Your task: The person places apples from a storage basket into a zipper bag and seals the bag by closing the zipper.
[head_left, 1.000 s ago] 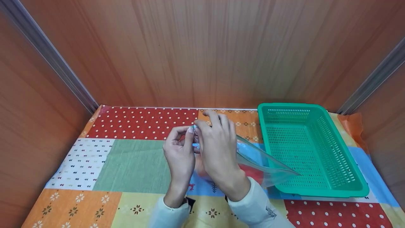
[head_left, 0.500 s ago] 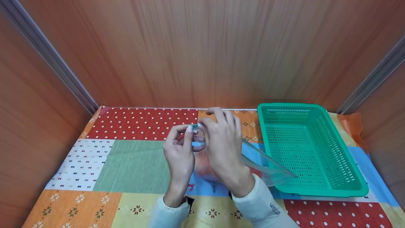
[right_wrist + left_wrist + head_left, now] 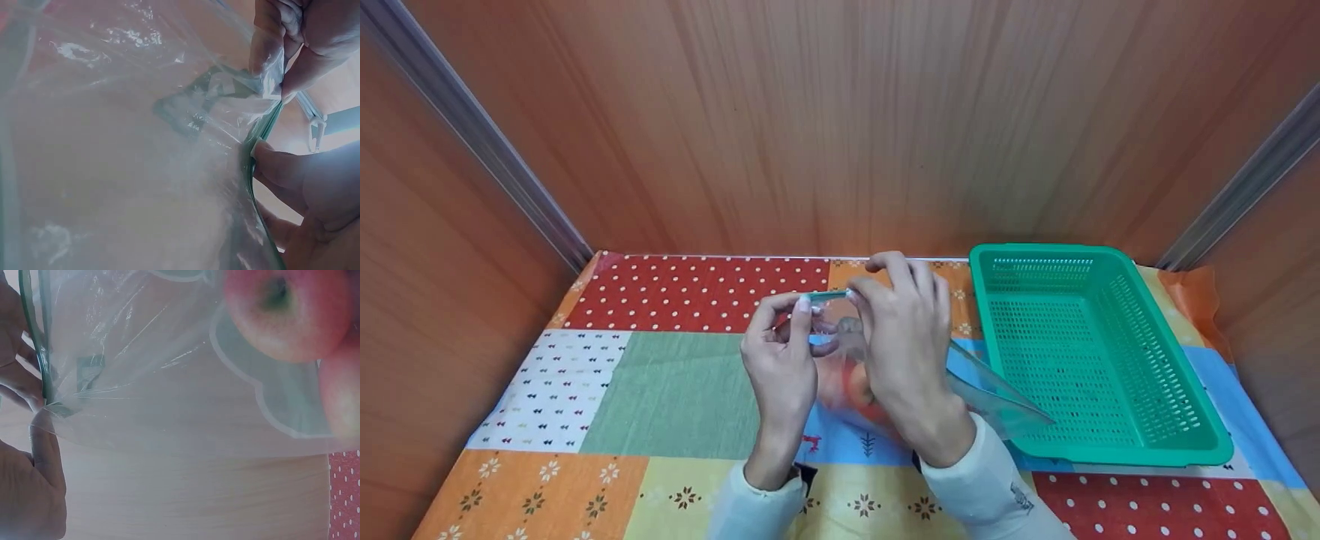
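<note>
A clear plastic zip bag (image 3: 1005,412) with a green closure strip (image 3: 829,295) is held up between both hands. My left hand (image 3: 784,367) pinches its top corner between thumb and index finger. A short way along the same strip, my right hand (image 3: 911,352) pinches the edge, its outer fingers raised. Red apples (image 3: 855,382) show through the film below the hands, partly covered by the right hand. In the left wrist view one apple (image 3: 304,320) lies against the film with a second apple (image 3: 343,394) beside it. The strip (image 3: 270,121) runs between the hands in the right wrist view.
A green perforated plastic basket (image 3: 1222,448) stands on the right, overlapped by the far end of the bag in the head view. A patchwork cloth (image 3: 682,390) covers the table. Wood-grain panels (image 3: 840,127) close off the back and both sides.
My right hand has moved to the right along the bag's edge, so more green strip shows between the hands. The left hand has shifted only slightly left, and the apples are more visible.
</note>
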The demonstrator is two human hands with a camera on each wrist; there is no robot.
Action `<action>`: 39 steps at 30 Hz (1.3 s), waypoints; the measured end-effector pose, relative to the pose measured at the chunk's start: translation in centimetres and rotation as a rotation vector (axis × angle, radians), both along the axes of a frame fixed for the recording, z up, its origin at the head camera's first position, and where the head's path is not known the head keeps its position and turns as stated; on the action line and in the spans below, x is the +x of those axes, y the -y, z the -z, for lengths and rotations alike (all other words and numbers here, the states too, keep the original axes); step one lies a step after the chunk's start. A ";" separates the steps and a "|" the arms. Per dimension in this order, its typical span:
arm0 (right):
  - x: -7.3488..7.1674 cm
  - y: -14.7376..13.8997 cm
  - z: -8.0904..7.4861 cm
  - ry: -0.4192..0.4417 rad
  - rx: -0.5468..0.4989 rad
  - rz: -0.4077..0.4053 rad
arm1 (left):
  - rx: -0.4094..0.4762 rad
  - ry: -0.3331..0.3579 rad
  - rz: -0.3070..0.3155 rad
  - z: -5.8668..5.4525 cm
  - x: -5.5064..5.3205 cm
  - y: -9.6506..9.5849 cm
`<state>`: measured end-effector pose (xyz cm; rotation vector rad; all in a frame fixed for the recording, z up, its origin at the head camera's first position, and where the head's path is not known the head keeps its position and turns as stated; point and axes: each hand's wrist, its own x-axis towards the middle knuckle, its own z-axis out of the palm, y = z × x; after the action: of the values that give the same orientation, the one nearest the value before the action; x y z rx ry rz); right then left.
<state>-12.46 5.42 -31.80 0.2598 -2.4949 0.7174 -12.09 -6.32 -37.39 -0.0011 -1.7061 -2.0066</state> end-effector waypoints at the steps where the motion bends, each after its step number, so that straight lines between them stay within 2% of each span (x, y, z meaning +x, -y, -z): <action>1: 0.0 -0.1 0.0 0.002 0.001 0.005 | -0.002 0.000 -0.003 0.0 0.0 0.0; 10: -0.1 -1.0 0.1 -0.031 0.002 0.023 | -0.059 -0.020 -0.062 -0.1 0.0 0.3; 16: -0.3 -1.9 0.1 -0.021 -0.002 0.039 | -0.090 -0.036 -0.106 -0.1 -0.1 0.4; 30: -0.7 -4.0 0.4 -0.097 0.012 0.028 | -0.103 -0.063 -0.104 -0.5 -0.5 0.9; 39: -0.8 -5.4 0.7 -0.089 0.022 0.050 | -0.102 -0.040 -0.107 -0.6 -0.6 1.4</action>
<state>-13.22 10.80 -32.52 0.2315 -2.4174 0.6443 -12.70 -7.68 -36.78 0.0142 -1.7440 -1.8286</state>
